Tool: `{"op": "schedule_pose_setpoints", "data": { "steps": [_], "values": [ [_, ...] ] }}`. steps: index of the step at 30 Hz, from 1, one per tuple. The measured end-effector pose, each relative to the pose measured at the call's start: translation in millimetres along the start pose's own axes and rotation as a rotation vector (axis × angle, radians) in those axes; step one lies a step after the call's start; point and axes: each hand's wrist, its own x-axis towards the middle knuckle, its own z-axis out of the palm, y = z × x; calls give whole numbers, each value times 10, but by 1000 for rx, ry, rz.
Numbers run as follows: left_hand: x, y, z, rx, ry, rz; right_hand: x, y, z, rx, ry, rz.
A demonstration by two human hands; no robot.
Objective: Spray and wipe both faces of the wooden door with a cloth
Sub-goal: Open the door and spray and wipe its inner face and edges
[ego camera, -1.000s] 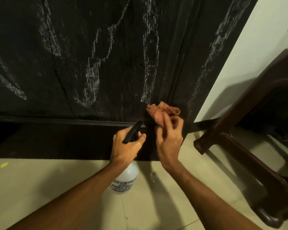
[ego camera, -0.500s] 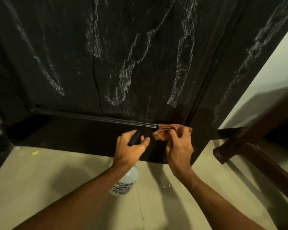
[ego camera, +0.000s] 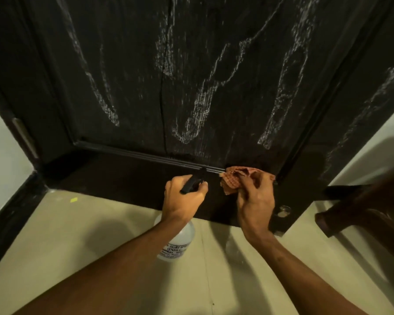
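Right hand point(ego camera: 255, 196): gripping orange checked cloth point(ego camera: 233, 179) against moulding of dark wooden door point(ego camera: 191, 76), five o'clock, catching runs.
Left hand point(ego camera: 184, 198): clutching clear plastic spray bottle point(ego camera: 178, 241), held ready.

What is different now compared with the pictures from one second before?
The right hand has brought the cloth down, from the door panel just above the moulding onto the moulding near its right end. It grips the cloth throughout. The left hand holds the spray bottle as before.

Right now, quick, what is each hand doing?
Left hand: closed around the spray bottle, gripping its black trigger head.
Right hand: closed on the orange cloth, pressing it against the wooden door.
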Motion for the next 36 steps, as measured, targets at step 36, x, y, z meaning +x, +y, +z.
{"op": "schedule_pose_setpoints", "data": {
  "steps": [36],
  "values": [
    [559, -895, -2086, -71, 499, -225, 392, -2566, 1599, -170, -329, -804]
  ]
}}
